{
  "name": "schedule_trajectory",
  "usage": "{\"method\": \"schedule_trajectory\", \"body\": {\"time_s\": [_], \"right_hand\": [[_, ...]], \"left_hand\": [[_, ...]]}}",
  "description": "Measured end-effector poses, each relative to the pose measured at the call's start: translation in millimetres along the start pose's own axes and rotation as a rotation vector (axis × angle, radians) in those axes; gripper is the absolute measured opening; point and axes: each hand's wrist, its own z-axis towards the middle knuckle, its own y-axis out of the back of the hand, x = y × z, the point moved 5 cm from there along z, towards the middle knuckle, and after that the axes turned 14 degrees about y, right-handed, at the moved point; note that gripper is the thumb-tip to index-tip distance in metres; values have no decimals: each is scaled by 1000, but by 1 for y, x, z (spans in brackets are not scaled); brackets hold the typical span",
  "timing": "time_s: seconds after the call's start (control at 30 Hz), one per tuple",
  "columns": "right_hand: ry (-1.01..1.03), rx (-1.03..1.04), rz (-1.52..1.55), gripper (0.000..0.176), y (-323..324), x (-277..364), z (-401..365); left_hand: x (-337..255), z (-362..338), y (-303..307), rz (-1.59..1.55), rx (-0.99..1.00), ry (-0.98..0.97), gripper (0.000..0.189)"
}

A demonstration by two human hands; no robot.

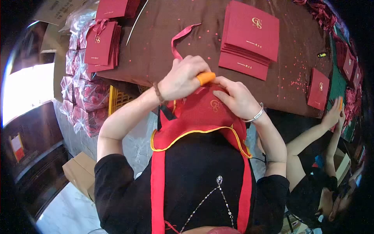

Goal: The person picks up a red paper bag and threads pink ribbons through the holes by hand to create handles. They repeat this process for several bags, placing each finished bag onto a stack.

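My left hand is closed near the table's front edge, an orange cover on one finger. A red ribbon runs up from it across the brown cloth. Close on its right, my right hand has its fingers bent over the top of a red bag with a gold emblem. The fingertips of both hands come near each other at the bag's upper edge; what lies between them is hidden. Below the bag hangs a red apron with yellow trim.
Red bags are stacked on the brown table, at the back left and centre right. Wrapped red bundles stand at left above a cardboard box. A co-worker's hands are at far right.
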Motion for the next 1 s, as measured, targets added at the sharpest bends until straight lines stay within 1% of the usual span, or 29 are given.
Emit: {"method": "schedule_trajectory", "body": {"time_s": [0.03,0.07,0.1,0.13,0.17,0.2,0.23,0.3,0.33,0.37,0.43,0.5,0.53,0.57,0.6,0.63,0.7,0.73,0.77,0.83,0.87,0.9,0.97,1.0], "right_hand": [[6,31,-27,28,0,3,1],[10,32,-29,28,0,4,1],[19,-18,21,26,0,6,1],[28,-68,71,25,0,9,1],[-5,-48,46,24,1,13,1],[-4,-47,44,24,1,14,0],[-12,-36,40,24,1,14,0],[-17,-38,37,23,2,16,-1],[-14,-36,38,23,1,16,-1],[-7,-47,42,22,1,15,-1],[7,-73,53,19,-1,13,-2],[-1,-70,37,18,-2,14,-2],[-9,-68,21,17,-3,14,-2],[34,-99,-11,16,-3,15,-2],[33,-98,-11,16,-4,17,-2],[50,-103,-81,15,-4,20,-3],[76,-109,-204,14,-4,23,-5],[75,-108,-205,14,-4,23,-5],[108,-132,-223,14,-4,25,-5],[140,-157,-243,13,-3,27,-6],[129,-149,-250,13,-4,28,-5],[118,-140,-257,12,-5,29,-5],[118,-143,-252,12,-5,32,-6],[115,-135,-260,12,-5,33,-7]], "left_hand": [[6,5,0,-41,34,43,15],[6,7,2,-13,15,21,13],[7,9,4,-13,13,22,13],[8,12,2,-10,102,8,13],[8,14,2,-8,190,-6,13],[9,19,3,43,279,28,12],[6,21,9,41,276,30,12],[-6,21,12,4,340,-146,12],[-5,22,11,-120,367,-92,11],[-6,22,12,-119,364,-90,11],[-10,21,11,55,377,-157,8],[-13,21,13,62,400,-163,8],[-15,21,12,108,398,-210,9],[-18,20,12,155,397,-258,9],[-19,19,11,223,473,-226,11],[-18,20,9,222,472,-225,11],[-11,22,1,243,599,-205,16],[-10,24,0,243,657,-192,19],[-9,27,1,242,658,-194,19],[-8,29,-1,149,780,-166,22],[-8,30,-1,203,780,-182,26],[-10,31,-1,203,780,-183,26],[-13,31,-5,315,844,-174,25],[-15,29,-5,281,924,-127,19]]}}
